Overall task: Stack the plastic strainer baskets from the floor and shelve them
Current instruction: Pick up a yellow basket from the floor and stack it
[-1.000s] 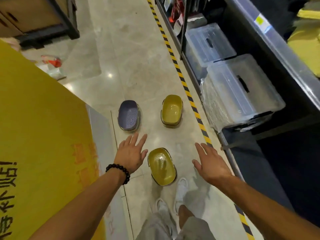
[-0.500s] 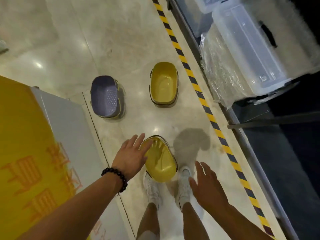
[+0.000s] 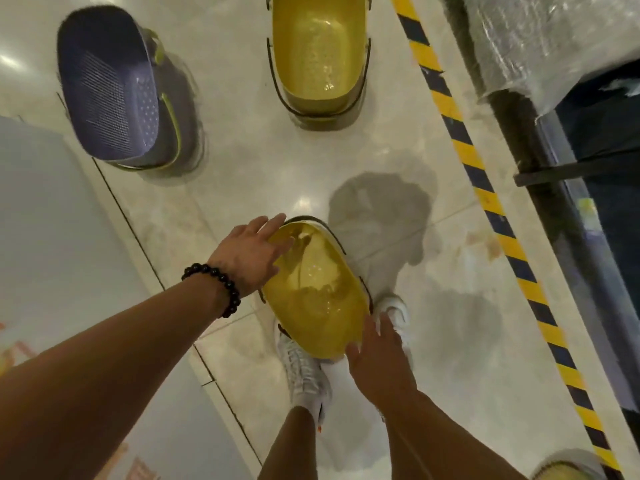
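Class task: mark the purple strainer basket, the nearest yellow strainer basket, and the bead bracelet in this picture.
purple strainer basket [image 3: 114, 88]: head view, on its perforated inner floor.
nearest yellow strainer basket [image 3: 317, 292]: head view, on its inner floor.
bead bracelet [image 3: 216, 280]: head view, on the beads across the left wrist.

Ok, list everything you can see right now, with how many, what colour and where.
near basket: 1, yellow, on floor by the shoes
far basket: 1, yellow, floor, top centre
purple basket: 1, purple, floor, top left
striped tape: 1 line, yellow and black, floor, right
wrapped bin: 1, clear, top right
shoes: 2, white, below near basket
bracelet: 1, black beads, left wrist
left hand: open, at near basket's far rim
right hand: open, at its near rim
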